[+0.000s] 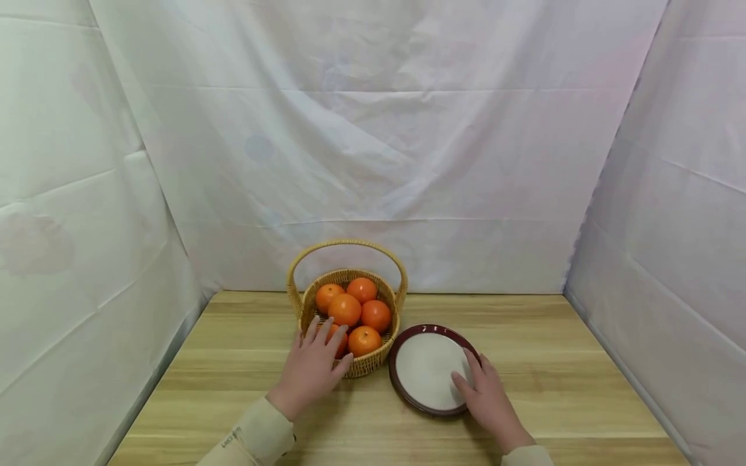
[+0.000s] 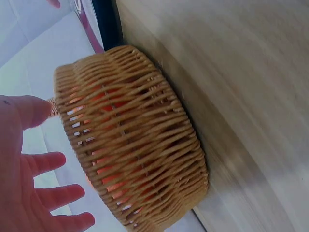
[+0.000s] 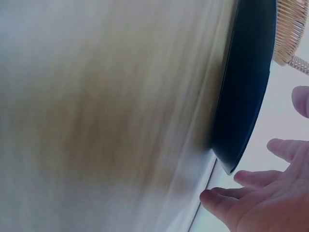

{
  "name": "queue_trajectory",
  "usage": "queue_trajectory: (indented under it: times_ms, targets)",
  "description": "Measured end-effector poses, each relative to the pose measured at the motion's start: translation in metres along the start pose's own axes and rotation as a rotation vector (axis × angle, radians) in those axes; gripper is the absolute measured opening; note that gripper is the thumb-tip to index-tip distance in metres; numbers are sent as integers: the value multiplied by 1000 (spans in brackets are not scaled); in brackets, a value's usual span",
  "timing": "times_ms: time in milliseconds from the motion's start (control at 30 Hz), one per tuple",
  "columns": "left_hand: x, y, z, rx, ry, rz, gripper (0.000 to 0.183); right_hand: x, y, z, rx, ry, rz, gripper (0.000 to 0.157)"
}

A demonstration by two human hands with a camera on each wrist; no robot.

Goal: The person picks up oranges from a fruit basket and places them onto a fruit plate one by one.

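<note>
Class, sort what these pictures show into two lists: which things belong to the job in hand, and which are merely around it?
Likely part of the job:
- orange fruits, in the basket
- wicker basket, left hand over its near side
- plate, right hand at its edge

Merely around it:
- wooden table
- white cloth behind

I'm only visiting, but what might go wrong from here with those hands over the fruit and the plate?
The orange fruits crowd together in the basket, so the left hand reaching over its rim might nudge one loose.
The right hand is at the edge of the plate; pressing there might tip it.
The plate sits close beside the basket, so they might knock.
</note>
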State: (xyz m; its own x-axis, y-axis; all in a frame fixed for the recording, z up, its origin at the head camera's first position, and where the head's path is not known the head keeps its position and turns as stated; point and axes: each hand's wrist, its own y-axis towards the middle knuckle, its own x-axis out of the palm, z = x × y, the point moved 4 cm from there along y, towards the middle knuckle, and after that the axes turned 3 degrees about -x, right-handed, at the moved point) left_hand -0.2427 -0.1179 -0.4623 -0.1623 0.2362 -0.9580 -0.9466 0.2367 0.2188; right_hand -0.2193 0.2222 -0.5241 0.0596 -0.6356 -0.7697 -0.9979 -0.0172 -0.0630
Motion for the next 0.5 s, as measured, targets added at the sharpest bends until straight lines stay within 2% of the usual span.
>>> queue_trajectory:
  times_ms: [233,400,500]
  targets:
    - [-7,3,-2,34,60,74,56,-4,4,5,101,128,34,72]
    - [-11,7,-4,38,41,61,59,-7,6,15,184,221,74,68]
    - [-14,11,-5,38,32,36,63,-6,5,22,201,239,87,63]
